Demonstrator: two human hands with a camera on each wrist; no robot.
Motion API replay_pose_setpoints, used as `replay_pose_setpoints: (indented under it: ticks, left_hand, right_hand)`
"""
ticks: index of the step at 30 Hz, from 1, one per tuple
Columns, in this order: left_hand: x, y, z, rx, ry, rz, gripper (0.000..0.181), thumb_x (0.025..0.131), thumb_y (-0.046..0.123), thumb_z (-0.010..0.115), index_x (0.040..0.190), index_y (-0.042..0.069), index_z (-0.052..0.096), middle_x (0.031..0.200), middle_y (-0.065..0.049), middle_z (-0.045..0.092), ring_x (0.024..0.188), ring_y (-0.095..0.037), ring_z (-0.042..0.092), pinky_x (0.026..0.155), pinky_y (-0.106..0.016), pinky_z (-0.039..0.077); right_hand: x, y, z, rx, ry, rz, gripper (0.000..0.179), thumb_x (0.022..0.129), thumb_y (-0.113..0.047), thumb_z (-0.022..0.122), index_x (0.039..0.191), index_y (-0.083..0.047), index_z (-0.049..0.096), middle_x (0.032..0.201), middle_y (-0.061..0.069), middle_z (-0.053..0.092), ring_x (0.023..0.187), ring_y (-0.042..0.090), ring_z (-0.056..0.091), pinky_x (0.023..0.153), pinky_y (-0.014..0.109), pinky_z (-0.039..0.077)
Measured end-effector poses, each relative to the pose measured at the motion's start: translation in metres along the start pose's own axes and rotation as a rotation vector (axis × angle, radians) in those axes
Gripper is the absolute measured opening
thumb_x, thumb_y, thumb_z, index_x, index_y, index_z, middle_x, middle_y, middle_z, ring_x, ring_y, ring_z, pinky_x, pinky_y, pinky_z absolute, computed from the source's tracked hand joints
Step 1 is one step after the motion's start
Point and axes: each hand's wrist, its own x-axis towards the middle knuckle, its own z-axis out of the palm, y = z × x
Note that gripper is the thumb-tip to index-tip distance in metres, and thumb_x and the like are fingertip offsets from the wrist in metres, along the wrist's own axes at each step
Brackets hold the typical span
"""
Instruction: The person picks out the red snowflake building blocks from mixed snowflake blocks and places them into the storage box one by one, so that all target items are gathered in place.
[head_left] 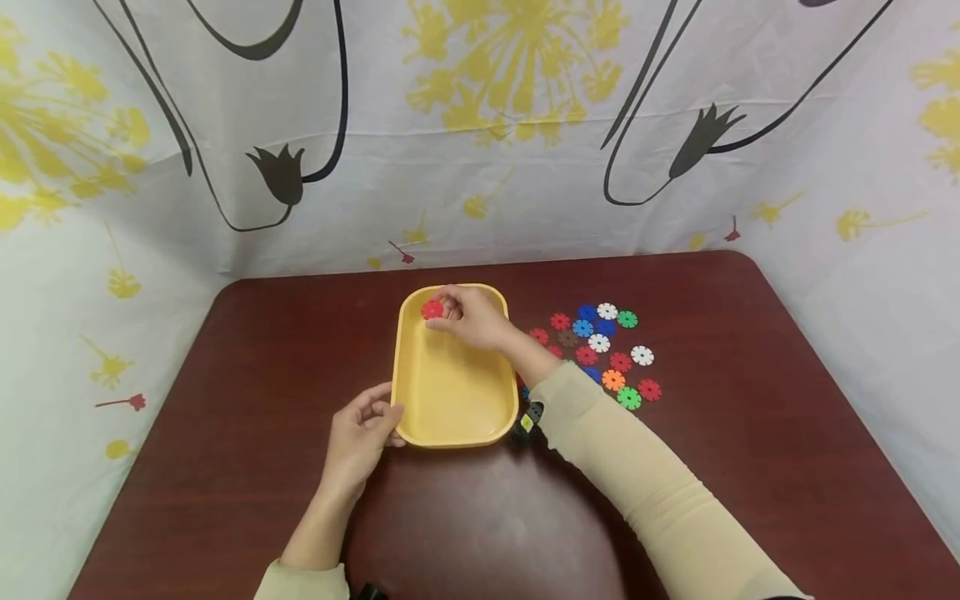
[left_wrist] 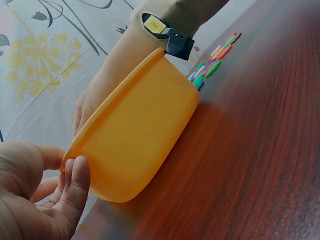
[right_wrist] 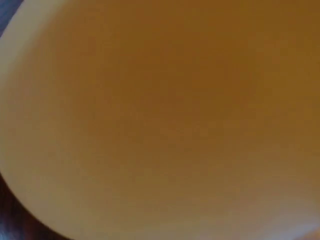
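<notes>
A shallow yellow plastic tray [head_left: 453,392] with rounded corners stands on the table. My left hand [head_left: 365,433] grips its near left rim, thumb on the edge and fingers against the outer wall; the left wrist view shows this hand [left_wrist: 45,192] at the tray's side [left_wrist: 135,130]. Over the far end of the tray, my right hand [head_left: 472,317] pinches a red notched disc [head_left: 432,310] between thumb and fingers. In the right wrist view the yellow tray [right_wrist: 165,115] fills nearly everything, blurred, and the right hand is hidden there.
Several notched plastic discs lie loosely to the right of the tray, among them an orange disc [head_left: 613,380], a white disc [head_left: 642,356] and a brown disc [head_left: 567,338]. The dark red table [head_left: 285,350] backs onto a patterned cloth [head_left: 480,225].
</notes>
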Motion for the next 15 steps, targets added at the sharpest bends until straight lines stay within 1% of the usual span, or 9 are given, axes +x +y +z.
replay_pose_setpoints:
  ticks: [4,10,15]
  left_hand:
    - [-0.0001,-0.0004,0.0003,-0.003,0.001,-0.002,0.040,0.096,0.003,0.068,0.135,-0.001,0.059,0.088,-0.008,0.058,0.064,-0.011,0.062,0.059,-0.026,0.062]
    - [0.0005,-0.0005,0.0001,-0.007,0.008,0.000,0.039,0.096,0.001,0.067,0.134,-0.001,0.059,0.087,-0.008,0.058,0.063,-0.011,0.062,0.059,-0.026,0.062]
    - [0.0008,-0.0001,0.0003,-0.007,0.009,0.003,0.040,0.096,0.001,0.068,0.134,-0.002,0.059,0.087,-0.008,0.058,0.063,-0.011,0.062,0.059,-0.026,0.062]
  right_hand:
    - [0.0022,0.0022,0.0039,0.021,-0.011,0.014,0.035,0.092,-0.014,0.076,0.122,0.000,0.064,0.087,0.005,0.058,0.074,0.014,0.051,0.066,0.021,0.045]
    - [0.0035,0.0008,0.0064,0.006,-0.024,0.041,0.032,0.091,-0.014,0.078,0.117,-0.001,0.067,0.083,0.003,0.059,0.073,0.012,0.053,0.064,0.020,0.046]
    - [0.0043,0.0015,0.0073,0.007,-0.023,0.065,0.030,0.092,-0.014,0.077,0.116,-0.002,0.067,0.082,0.004,0.060,0.070,0.012,0.051,0.061,0.020,0.044]
